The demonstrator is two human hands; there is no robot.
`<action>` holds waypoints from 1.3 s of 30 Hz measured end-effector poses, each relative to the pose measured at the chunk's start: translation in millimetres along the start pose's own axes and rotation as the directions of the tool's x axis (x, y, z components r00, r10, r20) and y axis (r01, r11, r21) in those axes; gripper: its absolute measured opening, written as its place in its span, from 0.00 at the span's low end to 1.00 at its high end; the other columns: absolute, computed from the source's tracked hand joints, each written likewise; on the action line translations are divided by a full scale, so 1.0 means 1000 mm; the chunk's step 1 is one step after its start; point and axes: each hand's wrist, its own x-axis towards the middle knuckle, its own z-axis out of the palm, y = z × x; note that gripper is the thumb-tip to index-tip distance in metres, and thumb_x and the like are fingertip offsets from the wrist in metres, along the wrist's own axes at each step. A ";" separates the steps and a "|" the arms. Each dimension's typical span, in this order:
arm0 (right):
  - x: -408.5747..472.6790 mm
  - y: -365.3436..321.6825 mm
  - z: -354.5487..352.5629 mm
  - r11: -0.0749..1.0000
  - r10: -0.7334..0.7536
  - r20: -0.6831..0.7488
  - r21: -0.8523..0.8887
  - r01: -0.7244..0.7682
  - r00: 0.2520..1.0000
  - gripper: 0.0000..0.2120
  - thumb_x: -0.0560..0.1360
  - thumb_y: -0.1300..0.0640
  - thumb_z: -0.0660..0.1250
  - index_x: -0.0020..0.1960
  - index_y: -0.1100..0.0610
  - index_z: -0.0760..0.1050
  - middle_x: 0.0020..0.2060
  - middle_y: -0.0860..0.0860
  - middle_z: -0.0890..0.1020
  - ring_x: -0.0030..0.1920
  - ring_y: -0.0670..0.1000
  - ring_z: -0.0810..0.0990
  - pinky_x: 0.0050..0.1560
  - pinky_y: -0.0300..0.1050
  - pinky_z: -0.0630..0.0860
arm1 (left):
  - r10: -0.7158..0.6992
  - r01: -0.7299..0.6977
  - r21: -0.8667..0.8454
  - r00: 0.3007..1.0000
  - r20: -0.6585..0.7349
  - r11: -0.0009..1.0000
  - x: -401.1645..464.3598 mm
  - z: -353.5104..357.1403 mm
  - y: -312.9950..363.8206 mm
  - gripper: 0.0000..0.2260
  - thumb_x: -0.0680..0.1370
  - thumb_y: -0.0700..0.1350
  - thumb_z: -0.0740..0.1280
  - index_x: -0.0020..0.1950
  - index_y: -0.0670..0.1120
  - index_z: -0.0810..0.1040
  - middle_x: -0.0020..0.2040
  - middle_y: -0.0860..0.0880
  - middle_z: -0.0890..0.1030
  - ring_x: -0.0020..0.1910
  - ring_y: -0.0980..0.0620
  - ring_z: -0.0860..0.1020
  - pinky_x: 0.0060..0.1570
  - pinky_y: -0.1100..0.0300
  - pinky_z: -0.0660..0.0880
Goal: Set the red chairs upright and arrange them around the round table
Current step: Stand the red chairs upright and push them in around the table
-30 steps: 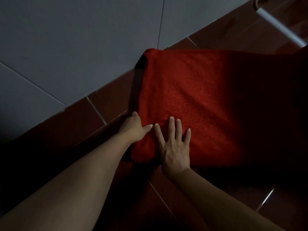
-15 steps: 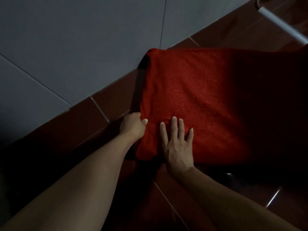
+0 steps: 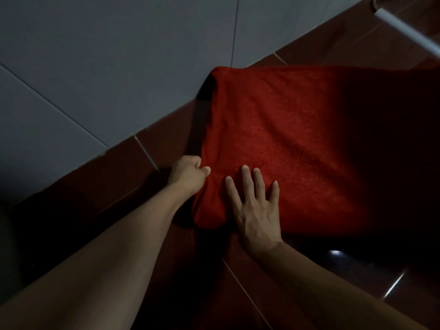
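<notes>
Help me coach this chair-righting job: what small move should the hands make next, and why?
Probably lift the gripped edge. The left hand already pinches the red chair cover at its side, the right hand lies flat on top, and the chair lies low on the floor.

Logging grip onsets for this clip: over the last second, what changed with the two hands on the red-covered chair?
The left hand went from thumb resting on the red chair edge to fingers curled round that edge, gripping it. The right hand stayed flat on the fabric, fingers spread, in much the same spot. The chair lies low by the floor tiles as before.
</notes>
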 end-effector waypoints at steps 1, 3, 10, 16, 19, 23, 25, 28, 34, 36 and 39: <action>-0.002 -0.001 0.002 0.999 0.010 -0.034 -0.030 -0.011 0.999 0.48 0.68 0.52 0.74 0.78 0.54 0.48 0.76 0.65 0.48 0.75 0.67 0.47 0.68 0.71 0.50 | -0.002 0.002 -0.008 1.000 0.008 1.000 -0.002 -0.001 0.000 0.20 0.77 0.44 0.67 0.31 0.47 0.59 0.29 0.51 0.64 0.28 0.52 0.63 0.31 0.59 0.63; -0.006 -0.001 0.007 0.998 0.040 -0.102 -0.035 -0.044 0.994 0.53 0.54 0.51 0.82 0.74 0.55 0.61 0.72 0.65 0.61 0.72 0.66 0.58 0.64 0.73 0.58 | 0.002 -0.002 -0.011 1.000 0.019 1.000 -0.008 -0.002 0.002 0.21 0.77 0.44 0.68 0.30 0.47 0.59 0.28 0.51 0.64 0.27 0.53 0.63 0.32 0.60 0.64; -0.018 -0.004 0.000 0.998 0.047 -0.214 -0.036 -0.057 0.976 0.46 0.53 0.54 0.83 0.69 0.58 0.71 0.66 0.67 0.71 0.67 0.66 0.69 0.59 0.72 0.67 | 0.064 -0.064 0.016 0.998 0.009 0.998 -0.030 -0.017 0.016 0.21 0.76 0.43 0.69 0.29 0.47 0.59 0.27 0.51 0.64 0.27 0.53 0.63 0.29 0.61 0.61; -0.035 0.003 -0.035 0.998 0.062 -0.298 0.004 -0.064 0.952 0.44 0.52 0.59 0.82 0.67 0.62 0.73 0.64 0.67 0.73 0.65 0.66 0.72 0.56 0.72 0.68 | 0.115 -0.115 0.031 0.993 -0.008 0.993 -0.055 -0.044 0.048 0.22 0.75 0.43 0.69 0.29 0.47 0.59 0.27 0.50 0.66 0.27 0.51 0.67 0.33 0.59 0.68; -0.046 0.008 -0.063 0.998 0.066 -0.302 0.022 -0.062 0.951 0.45 0.51 0.59 0.83 0.67 0.60 0.73 0.64 0.67 0.73 0.66 0.66 0.72 0.56 0.72 0.69 | 0.126 -0.125 0.061 0.992 -0.016 0.990 -0.075 -0.062 0.072 0.21 0.75 0.43 0.69 0.29 0.47 0.59 0.27 0.49 0.68 0.29 0.50 0.70 0.34 0.58 0.70; -0.071 0.020 -0.120 0.997 0.078 -0.304 0.024 -0.075 0.949 0.46 0.54 0.58 0.83 0.69 0.56 0.68 0.65 0.66 0.72 0.66 0.66 0.71 0.55 0.71 0.71 | 0.171 -0.165 0.162 0.985 -0.026 0.973 -0.116 -0.097 0.122 0.21 0.76 0.45 0.68 0.30 0.46 0.59 0.27 0.51 0.66 0.27 0.52 0.66 0.31 0.58 0.63; -0.086 0.029 -0.153 0.996 0.089 -0.318 0.046 -0.078 0.944 0.47 0.54 0.59 0.83 0.69 0.55 0.65 0.65 0.66 0.72 0.66 0.66 0.70 0.55 0.70 0.72 | 0.212 -0.198 0.230 0.977 -0.035 0.953 -0.141 -0.115 0.153 0.20 0.76 0.46 0.67 0.30 0.46 0.59 0.28 0.51 0.67 0.28 0.52 0.66 0.31 0.58 0.62; -0.112 0.044 -0.206 0.992 0.112 -0.316 0.083 -0.090 0.942 0.49 0.53 0.59 0.82 0.70 0.55 0.63 0.66 0.66 0.71 0.67 0.66 0.70 0.55 0.69 0.73 | 0.303 -0.271 0.306 0.951 -0.059 0.912 -0.180 -0.138 0.199 0.19 0.77 0.48 0.66 0.31 0.46 0.61 0.28 0.51 0.68 0.29 0.52 0.68 0.31 0.57 0.61; -0.166 0.086 -0.300 0.979 0.147 -0.293 0.179 -0.097 0.945 0.55 0.51 0.52 0.84 0.72 0.55 0.61 0.69 0.64 0.66 0.70 0.62 0.61 0.58 0.66 0.72 | 0.585 -0.563 0.284 0.811 0.009 0.776 -0.251 -0.180 0.274 0.04 0.78 0.45 0.64 0.50 0.48 0.71 0.47 0.52 0.76 0.42 0.53 0.76 0.40 0.60 0.68; -0.181 0.100 -0.324 0.974 0.162 -0.283 0.199 -0.107 0.945 0.56 0.51 0.53 0.84 0.73 0.55 0.60 0.70 0.63 0.64 0.70 0.62 0.60 0.59 0.65 0.71 | 0.646 -0.639 0.309 0.757 0.092 0.705 -0.265 -0.189 0.293 0.17 0.78 0.40 0.60 0.66 0.47 0.67 0.65 0.48 0.69 0.56 0.47 0.76 0.51 0.51 0.74; -0.205 0.123 -0.360 0.965 0.181 -0.279 0.234 -0.116 0.943 0.54 0.55 0.51 0.83 0.74 0.54 0.58 0.71 0.62 0.63 0.71 0.62 0.63 0.61 0.62 0.70 | 0.702 -0.715 0.462 0.670 0.240 0.525 -0.280 -0.198 0.325 0.33 0.74 0.34 0.62 0.76 0.53 0.57 0.76 0.44 0.53 0.71 0.42 0.64 0.66 0.45 0.68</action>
